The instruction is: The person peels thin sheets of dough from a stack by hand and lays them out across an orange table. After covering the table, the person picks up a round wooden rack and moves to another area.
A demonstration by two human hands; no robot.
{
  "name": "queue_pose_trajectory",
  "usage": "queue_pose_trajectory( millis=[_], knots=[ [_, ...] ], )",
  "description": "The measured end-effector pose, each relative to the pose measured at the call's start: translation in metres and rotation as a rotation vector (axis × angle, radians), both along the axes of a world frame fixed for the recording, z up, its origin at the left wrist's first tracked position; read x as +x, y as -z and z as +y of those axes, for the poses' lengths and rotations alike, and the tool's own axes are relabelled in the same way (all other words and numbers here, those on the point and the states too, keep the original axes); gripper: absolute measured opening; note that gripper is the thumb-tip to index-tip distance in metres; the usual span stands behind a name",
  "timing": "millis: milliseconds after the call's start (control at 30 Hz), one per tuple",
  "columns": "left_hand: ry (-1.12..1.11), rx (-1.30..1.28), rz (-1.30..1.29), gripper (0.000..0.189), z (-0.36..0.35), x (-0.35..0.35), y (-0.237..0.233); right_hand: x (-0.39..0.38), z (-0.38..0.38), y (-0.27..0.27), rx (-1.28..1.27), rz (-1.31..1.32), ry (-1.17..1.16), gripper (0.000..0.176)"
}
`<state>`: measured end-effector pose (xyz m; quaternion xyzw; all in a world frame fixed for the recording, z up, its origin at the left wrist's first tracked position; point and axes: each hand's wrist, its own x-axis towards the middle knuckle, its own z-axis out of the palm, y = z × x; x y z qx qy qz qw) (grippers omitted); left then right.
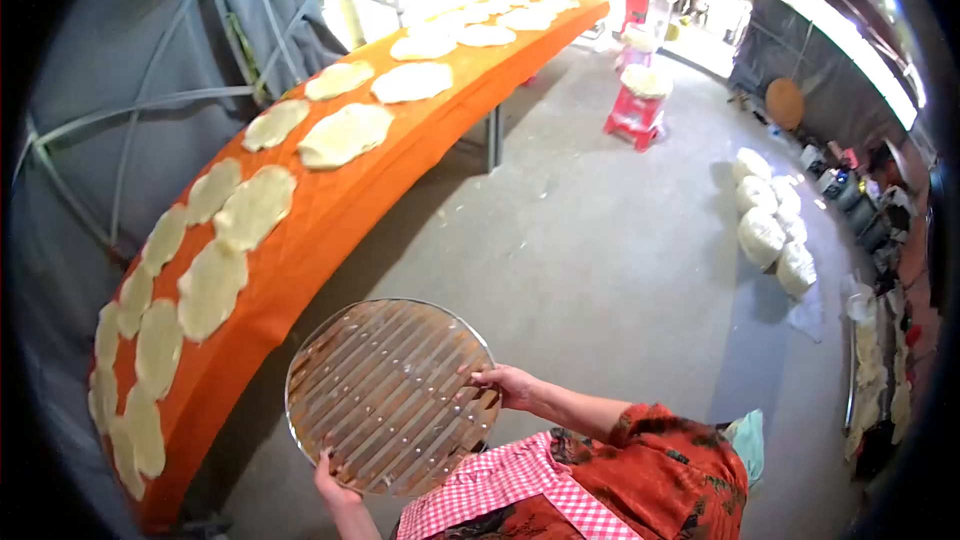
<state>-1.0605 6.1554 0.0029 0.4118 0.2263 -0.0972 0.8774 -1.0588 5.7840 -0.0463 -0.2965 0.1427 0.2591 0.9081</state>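
Observation:
A round slatted rack [392, 395] with a thin metal rim is held in front of the body, over the grey floor. My left hand [336, 480] grips its lower left edge, fingers over the rim. On the right side of the rim, my right hand [503, 385] is closed, with fingertips on top of the slats. No dough lies on the rack. To the left runs a long table with an orange cover [290, 285], bearing many flat pale dough sheets, such as one [213, 288] near the table's front edge.
Red stools [634, 118] with pale dough on top stand on the floor farther ahead. Several white bundles [761, 238] lie on the floor at the right. Assorted items line the right wall. A metal table leg [495, 138] stands under the orange cover.

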Motion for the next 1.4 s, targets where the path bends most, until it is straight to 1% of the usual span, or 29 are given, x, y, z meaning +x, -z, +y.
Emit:
queue_pose_trajectory(
  millis=[33,67,100,167,200,300,367,400,433,500,567,600,633,667,700,733,867,900,967,1033,1067,1100,1133,1167,1200,1233,1267,1367,1400],
  knots=[
    [0.071,-0.024,-0.006,0.034,-0.027,0.054,0.023,0.019,-0.035,0.001,-0.029,-0.011,0.069,0.037],
    [0.162,-0.048,-0.014,0.034,-0.030,0.119,0.036,0.040,-0.044,0.015,-0.043,-0.024,0.128,0.038],
    [0.198,-0.056,-0.002,0.030,-0.078,0.163,0.033,0.051,-0.078,0.012,-0.003,-0.024,0.235,0.038],
    [0.301,-0.003,0.028,0.026,-0.147,0.237,0.052,0.059,-0.127,0.010,0.030,0.007,0.409,0.038],
    [0.437,-0.143,0.087,0.035,-0.178,0.271,0.059,0.065,-0.155,0.015,0.021,0.038,0.468,0.039],
    [0.599,-0.111,0.018,0.035,-0.302,0.340,0.045,0.090,-0.226,0.043,0.025,0.114,0.621,0.039],
    [0.590,0.013,0.027,0.033,-0.372,0.380,0.038,0.126,-0.272,0.080,0.001,0.125,0.698,0.040],
    [0.588,0.069,0.012,0.032,-0.412,0.411,0.033,0.160,-0.309,0.081,-0.015,0.114,0.743,0.040],
    [0.583,0.006,-0.006,0.025,-0.438,0.437,0.042,0.187,-0.339,0.084,0.023,0.077,0.732,0.040],
    [0.533,0.167,-0.047,0.019,-0.487,0.477,0.018,0.242,-0.388,0.071,0.113,0.027,0.704,0.039],
    [0.579,0.233,-0.089,0.019,-0.492,0.520,0.020,0.284,-0.420,0.058,0.137,0.047,0.708,0.038],
    [0.595,0.258,-0.108,0.019,-0.515,0.541,0.010,0.313,-0.445,0.057,0.136,0.053,0.734,0.037],
    [0.515,0.373,-0.068,0.010,-0.533,0.556,-0.002,0.339,-0.470,0.055,0.131,0.055,0.757,0.037],
    [0.489,0.375,-0.046,0.014,-0.548,0.574,-0.006,0.365,-0.497,0.052,0.109,0.075,0.786,0.036],
    [0.466,0.377,-0.027,0.018,-0.562,0.598,-0.004,0.387,-0.526,0.052,0.102,0.090,0.816,0.035],
    [0.458,0.394,-0.018,0.015,-0.577,0.621,0.007,0.411,-0.557,0.054,0.090,0.105,0.850,0.034],
    [0.485,0.336,0.081,0.012,-0.669,0.728,0.076,0.474,-0.678,0.070,0.058,0.141,0.955,0.034],
    [0.519,0.316,0.061,0.011,-0.720,0.766,0.083,0.498,-0.719,0.060,0.021,0.129,0.986,0.034],
    [0.564,0.277,0.089,0.010,-0.804,0.802,0.087,0.510,-0.771,0.035,-0.067,0.258,1.045,0.034],
    [0.694,0.256,0.034,0.009,-0.906,0.841,0.063,0.529,-0.826,0.016,-0.162,0.308,1.086,0.032],
    [0.811,0.266,0.016,0.009,-0.955,0.859,0.053,0.529,-0.852,0.014,-0.212,0.350,1.086,0.033],
    [0.877,0.285,-0.019,0.009,-1.006,0.879,0.044,0.542,-0.878,-0.005,-0.204,0.322,1.116,0.037],
    [0.899,0.309,0.011,0.011,-1.058,0.894,0.033,0.545,-0.912,0.015,-0.218,0.272,1.153,0.038],
    [1.002,0.356,-0.052,0.012,-1.105,0.915,0.043,0.548,-0.946,0.036,-0.230,0.221,1.189,0.039],
    [1.059,0.322,-0.109,0.014,-1.153,0.936,0.040,0.566,-0.987,0.041,-0.233,0.245,1.212,0.039],
    [1.120,0.215,-0.124,0.014,-1.200,0.959,0.041,0.601,-1.033,0.040,-0.229,0.265,1.210,0.039],
    [1.125,0.218,-0.271,0.014,-1.244,0.978,0.032,0.634,-1.076,0.039,-0.228,0.284,1.203,0.039],
    [1.080,0.160,-0.314,0.021,-1.349,1.031,0.009,0.738,-1.213,0.027,-0.244,0.271,1.120,0.039],
    [1.033,0.282,-0.303,0.028,-1.378,1.042,0.010,0.768,-1.255,0.020,-0.241,0.259,1.095,0.039]
  ],
)
